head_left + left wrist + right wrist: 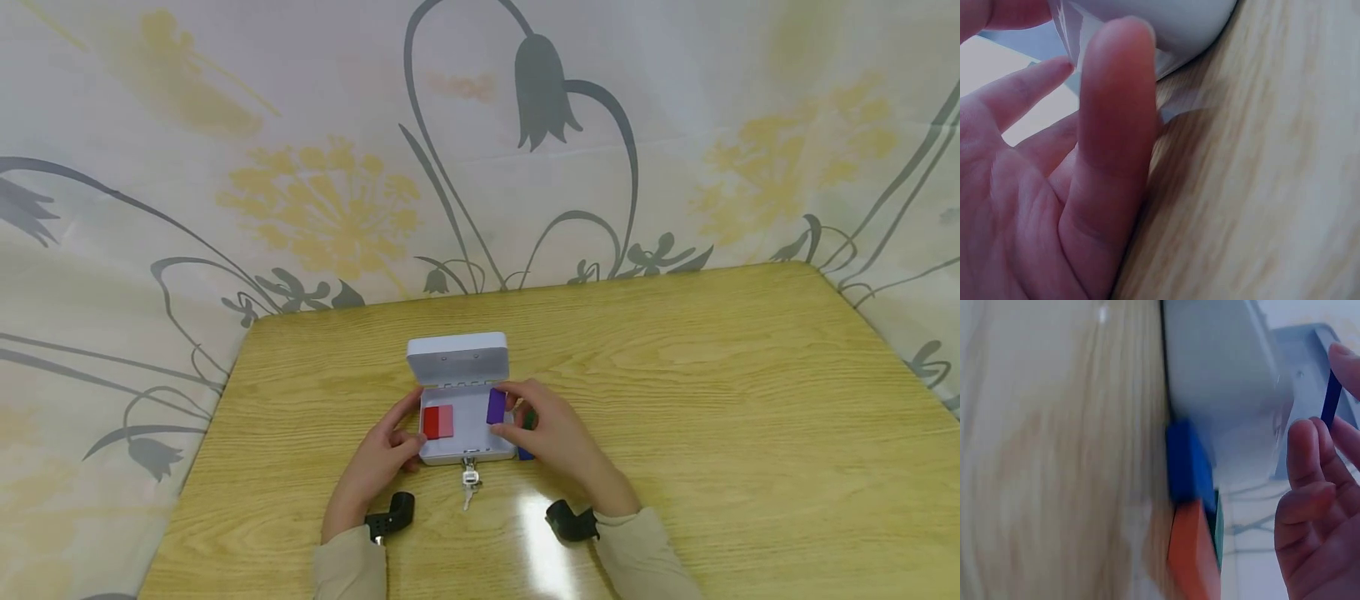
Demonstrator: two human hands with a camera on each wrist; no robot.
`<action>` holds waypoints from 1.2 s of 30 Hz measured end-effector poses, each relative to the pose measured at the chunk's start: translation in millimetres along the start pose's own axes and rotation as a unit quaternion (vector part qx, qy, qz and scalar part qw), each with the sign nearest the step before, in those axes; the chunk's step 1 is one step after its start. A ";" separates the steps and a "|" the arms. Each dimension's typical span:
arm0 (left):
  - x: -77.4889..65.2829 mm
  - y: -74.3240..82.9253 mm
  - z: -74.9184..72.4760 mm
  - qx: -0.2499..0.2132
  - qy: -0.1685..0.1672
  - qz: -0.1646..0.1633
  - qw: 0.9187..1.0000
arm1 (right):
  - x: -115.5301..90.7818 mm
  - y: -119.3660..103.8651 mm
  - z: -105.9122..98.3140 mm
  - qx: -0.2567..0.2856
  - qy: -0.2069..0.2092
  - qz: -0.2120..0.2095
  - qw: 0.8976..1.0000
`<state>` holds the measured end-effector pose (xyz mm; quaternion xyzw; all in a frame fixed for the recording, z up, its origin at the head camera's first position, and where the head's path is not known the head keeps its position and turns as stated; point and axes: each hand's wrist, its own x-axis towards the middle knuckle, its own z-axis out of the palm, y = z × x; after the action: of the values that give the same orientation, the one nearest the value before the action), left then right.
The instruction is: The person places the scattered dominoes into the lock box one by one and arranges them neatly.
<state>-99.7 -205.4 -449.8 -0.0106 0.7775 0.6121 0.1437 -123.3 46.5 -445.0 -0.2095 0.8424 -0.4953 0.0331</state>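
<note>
Pinched a purple block (496, 406) between thumb and fingers of the right hand (551, 433), over the right end of the open white box (465, 446); steadied the box's left wall with the relaxed, uncurled left hand (382, 454). Best lowered flat, beside the far-left red block (431, 422) and pink block (446, 421) already inside; left more blocks (1188, 506) outside, against the right wall.

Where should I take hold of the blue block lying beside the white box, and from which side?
Probably by its two long faces, coming from above and from the right. The blue block lies flat on the table, tight against the white box on one side and end to end with the orange block, so only the top and the side away from the box are free.
</note>
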 end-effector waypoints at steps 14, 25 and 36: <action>-10.6 20.0 3.0 0.006 -0.004 0.003 1.000 | 5.4 -11.9 9.8 0.028 -0.015 0.001 0.999; -4.2 8.0 0.8 -0.008 -0.007 0.007 1.000 | 14.8 -15.2 15.4 -0.004 -0.030 0.006 1.000; 2.0 -7.6 -0.5 -0.001 0.004 0.011 1.000 | 28.3 -18.0 22.0 -0.048 -0.039 -0.010 0.998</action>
<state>-100.2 -207.5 -457.5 -0.0046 0.7773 0.6147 0.1339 -137.4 10.0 -436.7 -0.2380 0.8611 -0.4463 0.0509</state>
